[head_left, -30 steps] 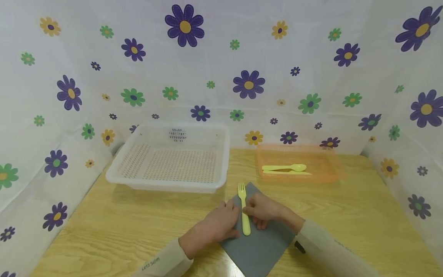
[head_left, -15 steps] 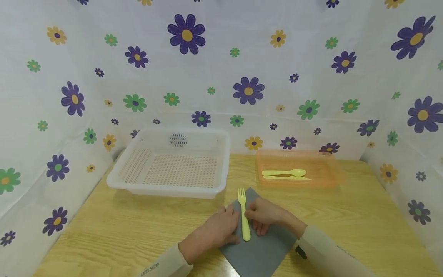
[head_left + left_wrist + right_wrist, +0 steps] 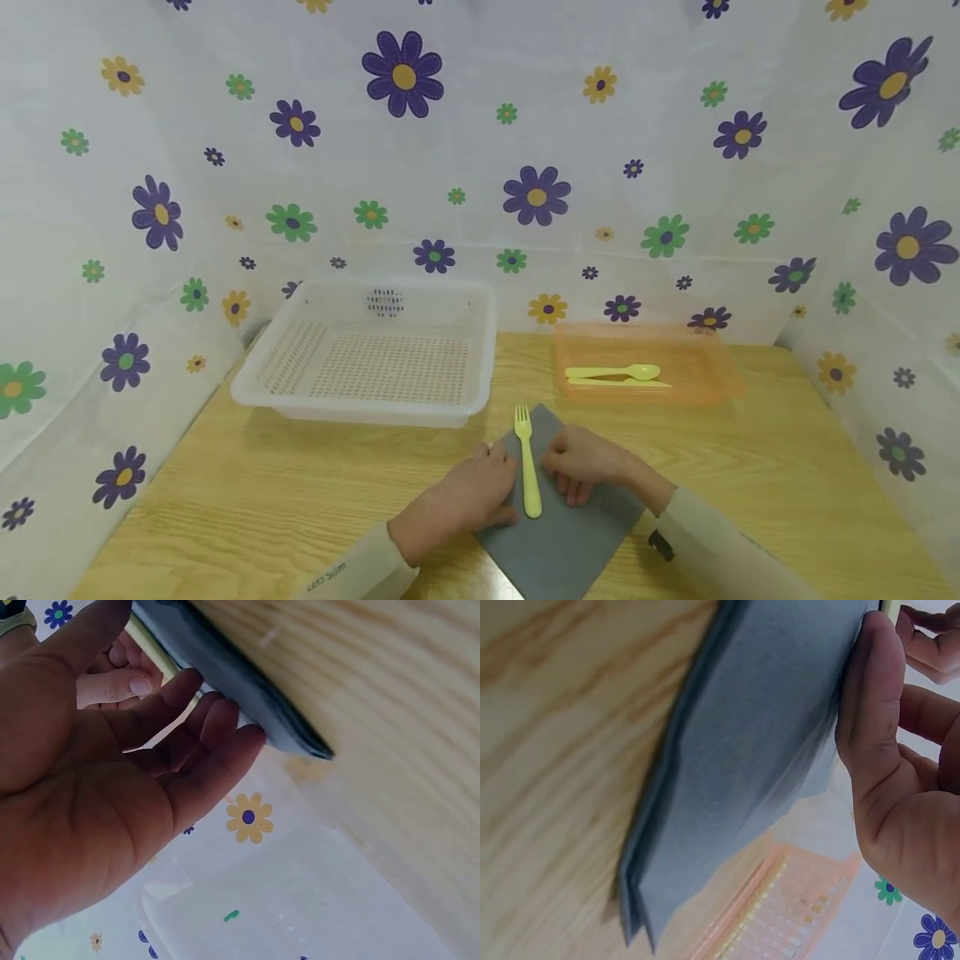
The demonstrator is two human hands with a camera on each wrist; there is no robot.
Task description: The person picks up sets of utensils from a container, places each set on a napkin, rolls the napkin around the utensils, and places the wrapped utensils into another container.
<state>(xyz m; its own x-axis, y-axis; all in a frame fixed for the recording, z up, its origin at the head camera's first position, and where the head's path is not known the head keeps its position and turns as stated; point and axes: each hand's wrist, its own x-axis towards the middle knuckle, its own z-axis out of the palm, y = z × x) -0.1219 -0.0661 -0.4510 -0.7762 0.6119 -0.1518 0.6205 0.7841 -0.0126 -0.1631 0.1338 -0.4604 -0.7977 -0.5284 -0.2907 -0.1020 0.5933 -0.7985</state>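
A yellow plastic fork [image 3: 529, 479] lies tines away on a folded grey napkin [image 3: 555, 550], which sits cornerwise on the table. My left hand [image 3: 474, 492] rests along the napkin's left edge, its fingers loosely bent; the left wrist view shows these fingertips right at the folded layers of the napkin [image 3: 232, 682]. Just right of the fork, my right hand [image 3: 587, 462] lies with bent fingers over the napkin, apart from the fork handle. From the right wrist, the thumb side touches the napkin surface [image 3: 742, 750], and nothing shows in its grasp.
A white perforated basket [image 3: 367, 410] stands at the back left. An orange tray [image 3: 697, 392] at the back right holds a yellow spoon [image 3: 611, 372] and a yellow knife [image 3: 618, 383]. A flowered sheet [image 3: 450, 150] encloses the table's back and sides.
My right hand has come off the fork handle and shifted slightly right. My left hand and the fork keep their places on the napkin; the head view has tilted a little upward.
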